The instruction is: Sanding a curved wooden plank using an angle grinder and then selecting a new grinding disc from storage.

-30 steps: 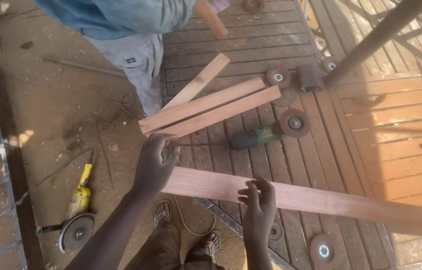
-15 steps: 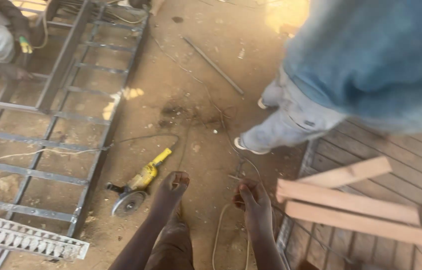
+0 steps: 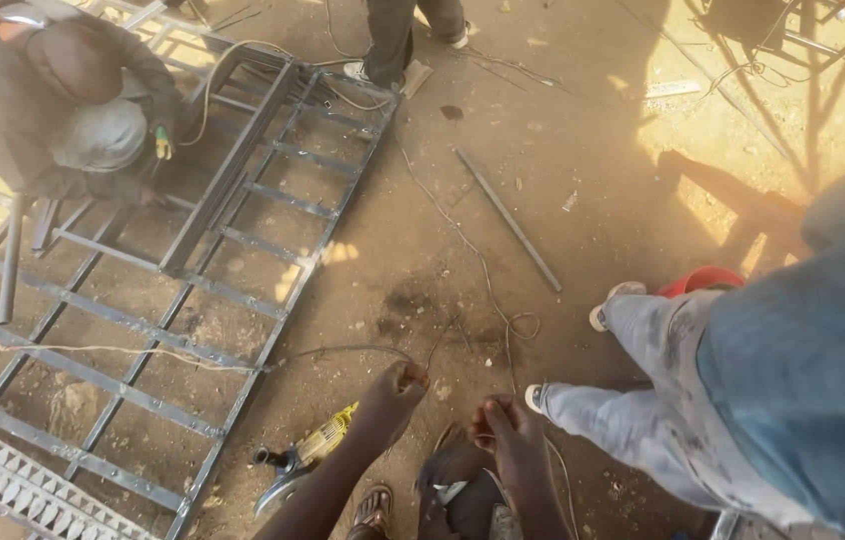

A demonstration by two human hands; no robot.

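Note:
My left hand (image 3: 395,388) reaches out over the dirt ground with its fingers curled into a fist and nothing in it. Just to its right, my right hand (image 3: 505,428) has its fingers curled in too, with nothing visible in its grasp. A yellow angle grinder (image 3: 305,458) lies on the ground directly below and left of my left hand. Thin cables (image 3: 488,280) loop across the dirt just beyond both hands. My sandalled foot (image 3: 373,510) shows at the bottom edge.
A person in a blue top and pale stained trousers (image 3: 663,410) stands close on the right. A welded metal gate frame (image 3: 243,200) lies flat on the left, with a person (image 3: 63,100) crouched at it. A steel rod (image 3: 508,220) lies ahead; another person's legs (image 3: 398,35) stand at the top.
The view has swung left, away from the wooden planks and deck. My hands have left the long plank and now hang curled over bare dirt near the grinder.

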